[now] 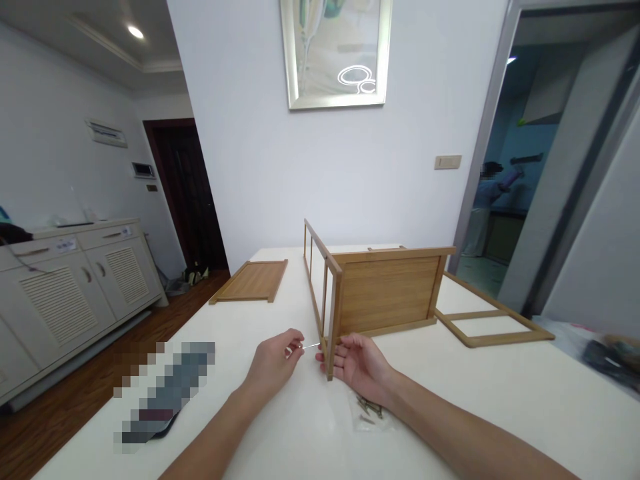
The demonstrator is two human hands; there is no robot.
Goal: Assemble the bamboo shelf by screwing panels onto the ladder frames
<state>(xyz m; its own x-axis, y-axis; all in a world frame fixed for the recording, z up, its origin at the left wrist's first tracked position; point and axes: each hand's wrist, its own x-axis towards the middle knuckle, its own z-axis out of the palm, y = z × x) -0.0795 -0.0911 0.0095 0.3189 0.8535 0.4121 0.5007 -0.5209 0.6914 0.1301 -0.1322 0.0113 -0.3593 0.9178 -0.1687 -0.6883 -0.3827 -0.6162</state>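
Between the thumb and fingers of my left hand (277, 359) is a thin metal rod (311, 345) that looks like a hex key. Its far tip meets the lower end of an upright wooden frame (330, 353). My right hand (364, 363) steadies that end from the other side, with fingertips showing past the frame's edge. A wooden panel (390, 290) stands on its long side and joins the frame at a corner. Below my right wrist, several screws (369, 405) lie in a clear plastic bag (367, 423).
Another wooden panel (253, 280) lies flat at the white table's (280, 433) left far side. An open wooden frame (510, 341) rests at the right. A blurred dark object (173, 390) lies at the left front. A person (487, 193) stands beyond the doorway.
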